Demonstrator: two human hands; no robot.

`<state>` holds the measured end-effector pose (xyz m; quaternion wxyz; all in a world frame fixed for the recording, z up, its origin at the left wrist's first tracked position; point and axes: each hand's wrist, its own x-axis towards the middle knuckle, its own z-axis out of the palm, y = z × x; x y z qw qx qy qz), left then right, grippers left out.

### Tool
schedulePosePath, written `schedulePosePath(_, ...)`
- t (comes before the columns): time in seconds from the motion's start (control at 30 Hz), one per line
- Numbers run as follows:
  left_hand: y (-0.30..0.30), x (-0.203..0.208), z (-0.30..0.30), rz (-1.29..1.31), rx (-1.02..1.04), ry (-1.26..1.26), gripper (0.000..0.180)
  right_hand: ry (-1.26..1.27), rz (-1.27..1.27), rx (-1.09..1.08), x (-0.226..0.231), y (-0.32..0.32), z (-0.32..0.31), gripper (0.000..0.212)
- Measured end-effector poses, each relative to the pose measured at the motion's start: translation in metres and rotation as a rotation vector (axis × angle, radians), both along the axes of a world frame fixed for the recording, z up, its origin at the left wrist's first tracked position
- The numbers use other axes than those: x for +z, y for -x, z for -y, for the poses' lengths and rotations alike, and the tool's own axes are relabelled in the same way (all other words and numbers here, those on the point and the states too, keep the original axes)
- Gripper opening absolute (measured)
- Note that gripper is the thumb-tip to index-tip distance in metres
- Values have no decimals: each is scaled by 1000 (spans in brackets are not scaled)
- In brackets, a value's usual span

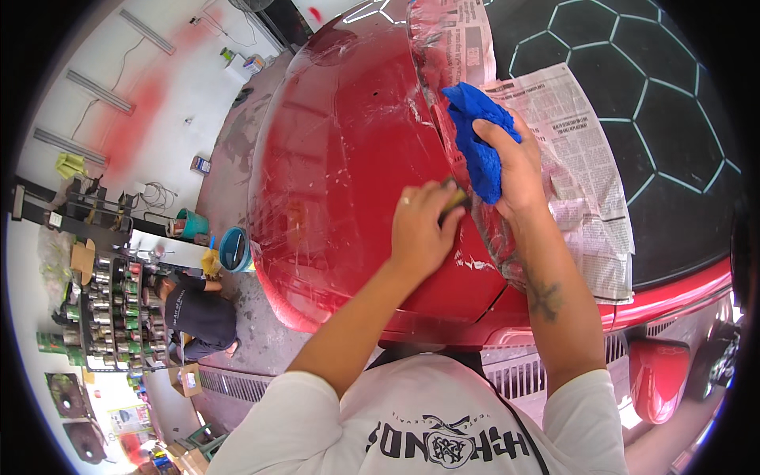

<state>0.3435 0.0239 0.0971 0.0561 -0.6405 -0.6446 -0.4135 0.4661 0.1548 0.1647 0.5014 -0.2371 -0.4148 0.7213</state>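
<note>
Small block: dark with a yellow edge (454,198), blurred, set at the upper part of the red car panel (348,182), close by the masked border
Left hand: (423,226) palm down over the panel, fingers curled and closed around the block; forearm slants up and inward from the white sleeve
Blue cloth: (479,154) bunched and raised in front of the newspaper masking (590,174), upper end flaring past the fingers
Right hand: (521,174) wrapped round the cloth, thumb pressed across its face, the far fingers hidden from where I stand; forearm reaches nearly straight up
Panel surface: glossy, with whitish marks to the right of the left hand and thin clear film wrinkled along its far left side
Blue bucket: (247,255) on the floor just beside the panel's left edge, something dark inside, contents not identifiable
Teal pail: (192,224) farther back near the wall, contents not readable
Rack: (119,313) several tiers of tins, metal and green, tins shut or open cannot be told
Carton: (187,381) small, brown, flaps up, at the rack's foot
Co-worker: (204,313) dark shirt, squatting between rack and bucket
Panel edges: curved left edge borders the grey floor (226,146), which runs as a lane to the white wall (158,87); lower edge lies right before the wearer's body
Right border: newspaper overlaps the black glossy surface (661,237) crossed by pale hexagon lines
</note>
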Motion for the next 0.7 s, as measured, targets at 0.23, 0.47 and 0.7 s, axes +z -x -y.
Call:
schedulePosePath(0.23,69,-33,-72,37,-21,-63,43,10,71,-71,4,4,-4,33)
schedulePosePath(0.47,147,0,-210,71,152,131,38,-19,154,-54,-6,3,-2,33)
schedulePosePath(0.7,64,-25,-5,46,24,-3,50,-30,204,-36,2,11,6,29)
